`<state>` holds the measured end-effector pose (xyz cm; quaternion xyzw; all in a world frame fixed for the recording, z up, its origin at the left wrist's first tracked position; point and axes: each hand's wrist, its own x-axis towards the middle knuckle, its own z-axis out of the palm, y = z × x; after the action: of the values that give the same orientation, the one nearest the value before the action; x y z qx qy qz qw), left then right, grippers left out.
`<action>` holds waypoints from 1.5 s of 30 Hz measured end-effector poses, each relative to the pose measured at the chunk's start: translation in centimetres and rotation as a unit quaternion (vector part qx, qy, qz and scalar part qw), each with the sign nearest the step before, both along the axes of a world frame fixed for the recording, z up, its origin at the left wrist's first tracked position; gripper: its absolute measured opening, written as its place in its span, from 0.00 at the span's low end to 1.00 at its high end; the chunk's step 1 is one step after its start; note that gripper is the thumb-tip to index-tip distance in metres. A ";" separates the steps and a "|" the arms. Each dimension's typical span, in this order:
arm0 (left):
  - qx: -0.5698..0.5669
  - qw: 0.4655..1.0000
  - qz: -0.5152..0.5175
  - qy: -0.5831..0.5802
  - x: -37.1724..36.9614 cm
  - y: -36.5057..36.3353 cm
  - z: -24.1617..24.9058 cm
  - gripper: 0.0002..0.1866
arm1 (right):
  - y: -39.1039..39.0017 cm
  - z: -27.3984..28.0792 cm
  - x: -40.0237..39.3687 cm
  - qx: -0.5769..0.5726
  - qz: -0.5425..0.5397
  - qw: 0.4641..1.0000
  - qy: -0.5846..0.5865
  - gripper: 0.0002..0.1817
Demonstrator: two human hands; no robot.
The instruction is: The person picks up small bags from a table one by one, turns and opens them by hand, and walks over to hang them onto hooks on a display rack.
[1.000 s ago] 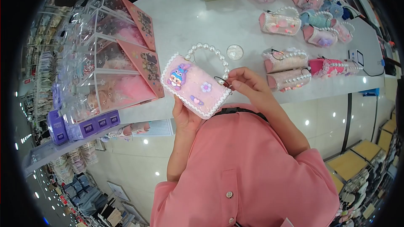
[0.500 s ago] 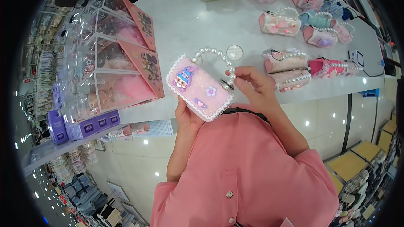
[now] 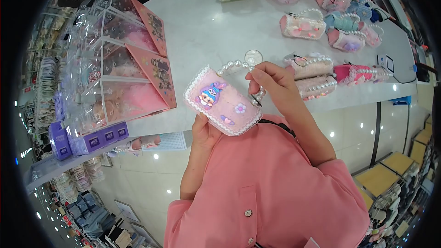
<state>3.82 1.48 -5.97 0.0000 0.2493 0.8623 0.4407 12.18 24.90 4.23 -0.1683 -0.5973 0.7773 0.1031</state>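
Observation:
A small pink bag [image 3: 225, 101] with white lace edging, a blue-and-purple character and a purple flower faces up over the table's near edge. My left hand [image 3: 205, 131] grips its lower left edge, with the fingers hidden beneath. My right hand [image 3: 274, 81] pinches the white pearl handle [image 3: 236, 64] near its middle, at the bag's upper right. The handle bends at my fingertips, and part of it hangs down toward the bag's right corner. Just beyond my right hand a clear round disc [image 3: 253, 57] lies on the white table.
Clear boxes [image 3: 124, 64] with pink contents stand at the left, above purple boxes [image 3: 98, 138]. Several pearl-handled bags [image 3: 303, 26] lie along the right and far side of the table [image 3: 197, 32]. A small device [image 3: 386, 63] with a cable is at the far right.
My right hand has moved up along the pearl handle, and the handle's round arch is now bent lower. The bag has shifted slightly right and tilted.

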 end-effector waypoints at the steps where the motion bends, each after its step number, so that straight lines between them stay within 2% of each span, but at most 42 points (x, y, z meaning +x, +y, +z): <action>1: -0.003 1.000 0.000 0.000 0.0 0.0 0.0 0.42 | 0.0 0.0 0.0 -0.006 0.001 1.000 0.002 0.12; 8: 0.007 0.999 0.005 -0.031 -0.1 -0.2 -0.6 0.40 | 0.0 -0.3 -0.1 0.000 -0.007 1.000 0.005 0.12; 11: 0.017 0.999 -0.002 -0.048 -0.1 -0.4 -0.9 0.39 | 0.3 -2.3 -0.2 -0.089 0.002 0.994 0.065 0.11; 14: 0.041 0.997 -0.020 -0.057 -0.1 -0.7 -1.2 0.37 | 1.0 -2.3 -0.5 -0.156 0.000 0.986 0.057 0.10; 17: 0.065 0.995 -0.036 -0.069 -0.2 -0.8 -1.4 0.36 | 0.5 -4.2 -1.2 0.001 -0.031 1.000 0.001 0.14; 20: 0.055 0.996 -0.034 -0.068 -0.2 -0.8 -1.2 0.37 | -0.5 -4.1 -1.1 0.092 0.042 0.994 -0.030 0.19; 23: 0.025 0.998 -0.026 -0.053 -0.2 -1.0 -1.2 0.39 | -0.9 -2.0 -1.5 0.026 0.124 0.984 -0.124 0.20; 26: 0.008 1.000 -0.018 -0.022 -0.1 -1.0 -1.4 0.42 | -1.6 -3.9 -1.6 -0.077 0.112 0.991 -0.007 0.22; 28: 0.005 1.000 -0.014 0.011 -0.1 -1.0 -1.6 0.43 | -1.9 -4.9 -1.8 -0.090 0.117 0.989 0.016 0.19; 32: 0.048 0.998 0.013 -0.045 -0.2 -1.8 -3.4 0.44 | -1.5 -5.2 -2.0 -0.065 0.098 0.993 -0.001 0.15; 37: 0.079 0.991 0.044 -0.095 -0.1 -1.3 -2.9 0.45 | -0.7 -3.4 -1.2 -0.099 0.079 0.992 -0.011 0.16; 40: 0.016 0.998 0.001 -0.053 -0.3 -1.4 -1.9 0.43 | -0.6 -3.4 -0.6 -0.141 0.082 0.987 0.000 0.16; 45: 0.062 0.996 0.020 -0.066 -0.6 -1.0 -1.2 0.43 | -0.6 -2.9 -0.1 -0.148 0.073 0.986 0.001 0.16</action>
<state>3.26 0.48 -7.17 -0.0346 0.1660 0.8828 0.4382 12.04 24.27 1.31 -0.1368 -0.4867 0.8626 0.0206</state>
